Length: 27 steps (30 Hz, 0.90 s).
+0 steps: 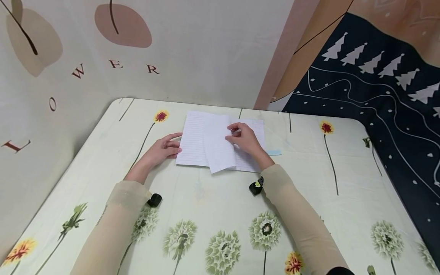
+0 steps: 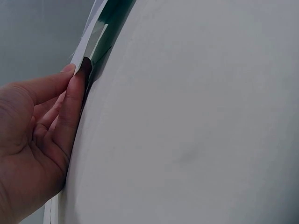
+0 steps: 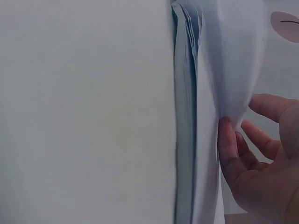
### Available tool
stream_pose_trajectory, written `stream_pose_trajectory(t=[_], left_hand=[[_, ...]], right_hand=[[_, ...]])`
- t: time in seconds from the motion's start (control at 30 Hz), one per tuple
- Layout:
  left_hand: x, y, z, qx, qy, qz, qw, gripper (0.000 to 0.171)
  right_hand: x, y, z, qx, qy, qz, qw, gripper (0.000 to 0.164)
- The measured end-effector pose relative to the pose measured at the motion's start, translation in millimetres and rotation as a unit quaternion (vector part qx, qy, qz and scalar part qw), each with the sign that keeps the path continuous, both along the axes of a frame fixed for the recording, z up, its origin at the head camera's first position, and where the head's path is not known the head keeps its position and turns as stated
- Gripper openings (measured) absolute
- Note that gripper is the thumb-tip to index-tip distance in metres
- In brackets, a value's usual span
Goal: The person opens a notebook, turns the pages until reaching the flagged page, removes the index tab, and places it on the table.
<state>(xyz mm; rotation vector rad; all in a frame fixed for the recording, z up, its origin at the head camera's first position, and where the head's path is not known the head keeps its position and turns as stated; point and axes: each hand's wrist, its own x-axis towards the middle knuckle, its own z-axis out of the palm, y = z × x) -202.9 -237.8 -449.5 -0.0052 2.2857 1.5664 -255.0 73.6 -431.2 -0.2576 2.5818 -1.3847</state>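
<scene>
An open notebook (image 1: pixel 193 143) with ruled white pages lies on the table. One loose-standing page (image 1: pixel 218 147) is lifted and curves over the middle of the spread. My right hand (image 1: pixel 246 140) pinches that page by its right edge; in the right wrist view the thumb and fingers of the same hand (image 3: pixel 264 158) meet at the bent page (image 3: pixel 236 60). At the notebook's left edge, my left hand (image 1: pixel 159 152) holds the side. Up close, its thumb and a finger pinch the edge of the pages and a dark green cover (image 2: pixel 111 35).
A light blue strip (image 1: pixel 274 152) pokes out at the notebook's right side. The table (image 1: pixel 192 198) wears a flower-print cloth and meets a printed wall hanging (image 1: pixel 206 49) behind. Dark fabric with white trees (image 1: pixel 371 95) hangs on the right.
</scene>
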Motion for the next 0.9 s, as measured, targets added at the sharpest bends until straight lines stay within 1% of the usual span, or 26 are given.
stream_pose_trajectory(t=[0.07,0.3,0.53,0.73,0.9], left_hand=[[-0.1,0.0,-0.3,0.0,0.001,0.0,1.0,0.064],[-0.6,1.5,-0.2,-0.003,0.002,0.001,1.0,0.064],[0.5,3.0,1.5,-0.003,0.003,0.002,1.0,0.064],[1.5,1.8,3.9,-0.005,-0.002,0.003,1.0,0.064],[1.8,1.2,3.4,-0.003,0.0,0.0,1.0,0.064]], right_hand=[[0.9,-1.2,0.5,0.007,0.01,0.004,1.0,0.036],[4.2,-6.2,2.4,-0.001,0.022,0.015,1.0,0.035],[5.0,-9.4,1.7,-0.002,0.04,0.035,0.999,0.034],[5.1,-11.7,1.5,-0.003,0.045,0.044,0.998,0.034],[6.8,-13.2,3.2,-0.001,0.042,0.045,0.998,0.034]])
